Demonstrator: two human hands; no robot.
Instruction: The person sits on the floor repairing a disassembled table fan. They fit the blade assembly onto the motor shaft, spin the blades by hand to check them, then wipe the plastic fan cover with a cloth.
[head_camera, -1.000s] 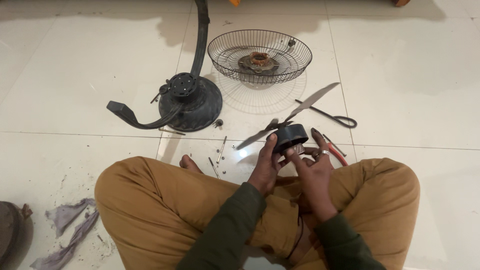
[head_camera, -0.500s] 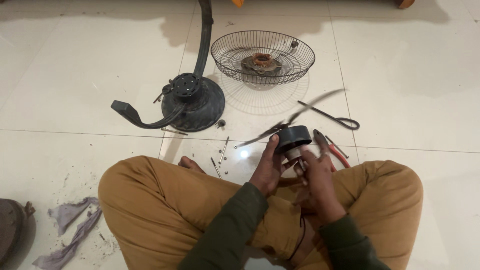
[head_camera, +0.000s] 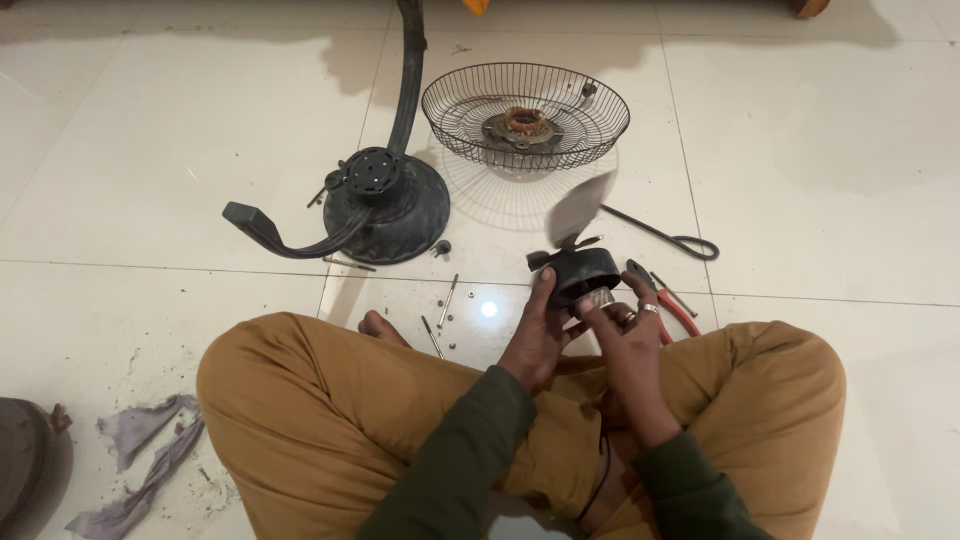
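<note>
— Where the hands meet above the lap, what sits between them?
— A black fan hub (head_camera: 583, 272) with a blurred blade (head_camera: 578, 208). The left hand (head_camera: 535, 335) grips its side; the right hand (head_camera: 625, 335) pinches its underside.
— And around it?
— Red-handled pliers (head_camera: 668, 305) just beside it; screws (head_camera: 446, 300) on the tiles; farther off, a wire guard (head_camera: 525, 115) and the fan base (head_camera: 385, 205).

Pliers (head_camera: 668, 305) just right of hands, screws (head_camera: 447, 300) left (bare tile beyond)

The fan blade (head_camera: 578, 208) is a motion blur. The stand's pole (head_camera: 410, 60) runs off the top edge. Floor screws (head_camera: 447, 300) are too small to tell apart
</note>
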